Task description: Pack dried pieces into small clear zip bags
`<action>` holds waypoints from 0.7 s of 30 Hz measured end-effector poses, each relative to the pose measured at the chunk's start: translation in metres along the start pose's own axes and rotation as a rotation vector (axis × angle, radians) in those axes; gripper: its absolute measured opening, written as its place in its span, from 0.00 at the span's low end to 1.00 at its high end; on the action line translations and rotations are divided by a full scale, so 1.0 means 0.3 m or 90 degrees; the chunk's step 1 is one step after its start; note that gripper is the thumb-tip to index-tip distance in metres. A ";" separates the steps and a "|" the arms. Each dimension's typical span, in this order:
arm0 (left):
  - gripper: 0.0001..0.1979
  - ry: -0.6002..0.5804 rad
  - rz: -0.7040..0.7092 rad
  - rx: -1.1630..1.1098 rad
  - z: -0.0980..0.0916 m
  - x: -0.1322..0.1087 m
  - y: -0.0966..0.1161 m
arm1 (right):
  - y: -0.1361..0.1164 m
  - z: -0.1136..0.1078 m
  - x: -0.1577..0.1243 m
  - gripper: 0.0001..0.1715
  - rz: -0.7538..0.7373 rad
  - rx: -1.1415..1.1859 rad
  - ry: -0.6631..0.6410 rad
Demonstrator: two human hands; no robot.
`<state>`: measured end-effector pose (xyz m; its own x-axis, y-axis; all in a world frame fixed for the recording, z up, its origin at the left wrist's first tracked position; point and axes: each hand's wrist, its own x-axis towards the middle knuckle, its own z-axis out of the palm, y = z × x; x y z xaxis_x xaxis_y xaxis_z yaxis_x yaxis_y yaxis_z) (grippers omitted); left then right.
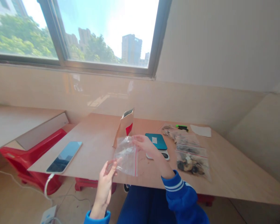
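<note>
I hold a clear, flat plastic zip bag above the worktop, its near-left edge pinched in my left hand, its far corner in my right hand; the long axis and red seal strip run near to far, the strip nearer my right. Beyond sit a teal-and-white square scale and an upright brown paper pouch, labels unreadable.

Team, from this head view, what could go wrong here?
The open-topped brown paper pouch stands behind the clear plastic zip bag held by the left hand and right hand; a nudge might tip the pouch.

The dark-screened rectangular phone lies near the beige table's edge, white cable hanging; a snag could drag it off.
</note>
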<state>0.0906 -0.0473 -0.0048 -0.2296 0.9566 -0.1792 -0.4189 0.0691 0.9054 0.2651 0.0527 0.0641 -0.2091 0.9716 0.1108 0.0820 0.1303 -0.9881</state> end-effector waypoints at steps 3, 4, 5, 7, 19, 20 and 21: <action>0.29 -0.016 0.003 0.053 -0.024 0.014 0.013 | 0.015 -0.026 0.031 0.14 -0.014 0.075 0.024; 0.30 -0.026 0.004 0.062 -0.029 0.018 0.019 | 0.023 -0.028 0.036 0.15 -0.023 0.092 0.035; 0.31 -0.033 0.006 0.069 -0.034 0.023 0.025 | 0.031 -0.027 0.037 0.15 -0.029 0.101 0.043; 0.33 -0.050 0.008 0.081 -0.041 0.030 0.037 | 0.047 -0.019 0.030 0.16 -0.030 0.112 0.047; 0.25 0.182 -0.007 0.253 -0.288 0.045 0.195 | 0.141 -0.526 -0.159 0.14 -0.071 -0.440 0.263; 0.22 0.180 0.015 0.275 -0.309 0.066 0.186 | 0.160 -0.601 -0.186 0.14 -0.039 -0.527 0.298; 0.19 0.184 0.053 0.322 -0.325 0.089 0.171 | 0.180 -0.667 -0.211 0.14 -0.003 -0.598 0.309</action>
<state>-0.0226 -0.0457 -0.0005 -0.5034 0.8537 -0.1334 0.0662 0.1921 0.9791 0.4778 0.0377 0.0252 0.1829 0.9184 0.3508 0.8470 0.0339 -0.5305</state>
